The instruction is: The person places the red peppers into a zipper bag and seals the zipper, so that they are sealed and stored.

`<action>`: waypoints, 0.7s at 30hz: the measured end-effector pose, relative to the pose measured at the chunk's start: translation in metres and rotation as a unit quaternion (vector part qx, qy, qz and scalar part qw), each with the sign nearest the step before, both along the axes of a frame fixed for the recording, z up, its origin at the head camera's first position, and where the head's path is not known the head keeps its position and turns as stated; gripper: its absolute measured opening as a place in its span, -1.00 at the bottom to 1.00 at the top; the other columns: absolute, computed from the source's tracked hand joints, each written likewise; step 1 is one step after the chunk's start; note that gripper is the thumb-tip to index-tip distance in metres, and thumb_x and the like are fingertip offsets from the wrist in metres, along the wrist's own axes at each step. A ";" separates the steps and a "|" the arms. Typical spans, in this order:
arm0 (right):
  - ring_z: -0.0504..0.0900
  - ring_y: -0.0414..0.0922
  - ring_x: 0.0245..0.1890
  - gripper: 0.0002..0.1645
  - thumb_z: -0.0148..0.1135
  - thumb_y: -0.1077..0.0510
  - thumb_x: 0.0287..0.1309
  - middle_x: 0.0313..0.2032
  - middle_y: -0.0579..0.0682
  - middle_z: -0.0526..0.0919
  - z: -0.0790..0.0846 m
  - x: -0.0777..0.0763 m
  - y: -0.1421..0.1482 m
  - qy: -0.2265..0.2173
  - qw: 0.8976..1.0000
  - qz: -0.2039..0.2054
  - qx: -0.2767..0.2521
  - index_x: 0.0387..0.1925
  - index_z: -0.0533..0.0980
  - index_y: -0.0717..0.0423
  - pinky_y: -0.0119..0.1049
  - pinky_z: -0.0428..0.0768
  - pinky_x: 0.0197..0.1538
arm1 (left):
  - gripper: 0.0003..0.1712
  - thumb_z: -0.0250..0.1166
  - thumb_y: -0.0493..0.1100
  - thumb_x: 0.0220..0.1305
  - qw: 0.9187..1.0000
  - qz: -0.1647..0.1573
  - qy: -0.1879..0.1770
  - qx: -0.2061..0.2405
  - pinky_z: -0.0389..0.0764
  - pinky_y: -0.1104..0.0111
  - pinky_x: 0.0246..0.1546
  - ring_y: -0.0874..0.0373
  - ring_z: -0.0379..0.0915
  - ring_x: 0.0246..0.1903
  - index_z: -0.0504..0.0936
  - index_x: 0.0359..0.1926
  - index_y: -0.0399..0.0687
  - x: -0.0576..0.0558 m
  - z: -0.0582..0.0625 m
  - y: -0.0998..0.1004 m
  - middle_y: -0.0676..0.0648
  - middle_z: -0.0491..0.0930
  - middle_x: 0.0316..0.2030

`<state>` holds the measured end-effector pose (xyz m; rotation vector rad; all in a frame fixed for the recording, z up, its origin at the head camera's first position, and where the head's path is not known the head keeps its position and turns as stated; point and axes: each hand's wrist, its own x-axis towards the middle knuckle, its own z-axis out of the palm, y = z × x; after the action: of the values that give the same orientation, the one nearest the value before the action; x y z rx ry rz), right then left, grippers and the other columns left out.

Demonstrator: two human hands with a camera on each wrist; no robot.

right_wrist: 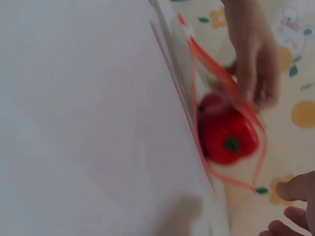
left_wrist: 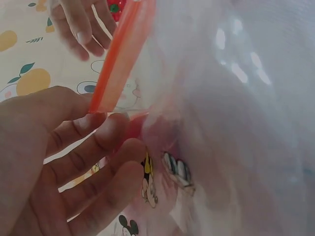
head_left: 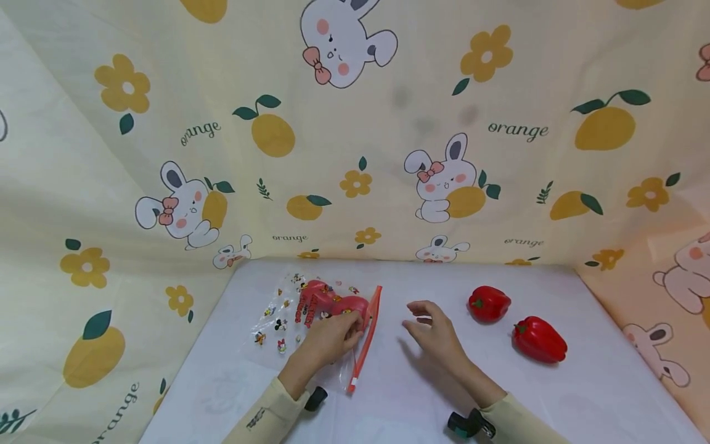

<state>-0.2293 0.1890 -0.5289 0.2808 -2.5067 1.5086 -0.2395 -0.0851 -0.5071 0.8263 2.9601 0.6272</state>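
Observation:
A clear zip bag [head_left: 277,330] printed with small cartoon figures lies at the left of the white table, its orange zip edge [head_left: 367,351] facing right. Inside it are red bell peppers [head_left: 350,304], one with its green stem toward the mouth in the right wrist view. That mouth stands apart as a loop. My left hand [head_left: 326,340] pinches the bag by the zip edge, thumb and fingers around the film. Across a short gap, my right hand [head_left: 440,345] hovers over the table, fingers loosely bent, holding nothing.
Two more red bell peppers, one farther back [head_left: 489,304] and one nearer [head_left: 540,340], lie right of my right hand. A cloth [head_left: 388,185] with rabbits and oranges hangs behind the white table [head_left: 421,413] and at its sides.

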 end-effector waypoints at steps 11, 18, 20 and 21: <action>0.65 0.18 0.19 -0.42 0.57 0.27 0.21 0.17 0.19 0.69 0.023 -0.007 0.070 0.071 0.990 -0.025 0.120 0.23 0.56 0.21 0.06 0.65 0.24 | -0.86 0.39 0.03 0.50 0.999 0.023 -0.026 -0.006 0.39 0.42 -0.52 0.31 0.37 -0.52 0.61 -0.14 0.17 0.002 0.003 -0.001 0.20 0.47 -0.51; 0.61 0.23 0.21 -0.36 0.58 0.23 0.21 0.20 0.21 0.67 0.037 -0.009 0.113 0.076 0.983 -0.014 0.165 0.29 0.54 0.17 0.27 0.66 0.14 | -0.86 0.41 0.00 0.49 0.999 0.016 -0.033 0.002 0.44 0.43 -0.46 0.32 0.39 -0.49 0.67 -0.08 0.11 0.003 0.007 -0.004 0.22 0.50 -0.46; 0.59 0.23 0.22 -0.32 0.58 0.24 0.21 0.22 0.21 0.64 0.040 -0.010 0.125 0.069 0.983 -0.003 0.173 0.32 0.52 0.16 0.28 0.67 0.12 | -0.88 0.40 -0.02 0.49 1.000 0.012 -0.024 0.005 0.44 0.43 -0.46 0.32 0.38 -0.49 0.68 -0.09 0.11 0.003 0.008 -0.005 0.22 0.51 -0.46; 0.56 0.24 0.22 -0.30 0.58 0.23 0.22 0.23 0.21 0.62 0.041 -0.010 0.132 0.065 0.982 0.004 0.177 0.34 0.50 0.15 0.28 0.66 0.12 | -0.89 0.40 -0.03 0.49 1.000 0.010 -0.019 0.005 0.43 0.43 -0.46 0.33 0.38 -0.49 0.68 -0.09 0.10 0.003 0.008 -0.005 0.22 0.51 -0.46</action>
<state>-0.2394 0.3207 -0.4884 0.4270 -2.6546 1.0010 -0.2366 -0.0902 -0.4990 0.7775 2.9374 0.6528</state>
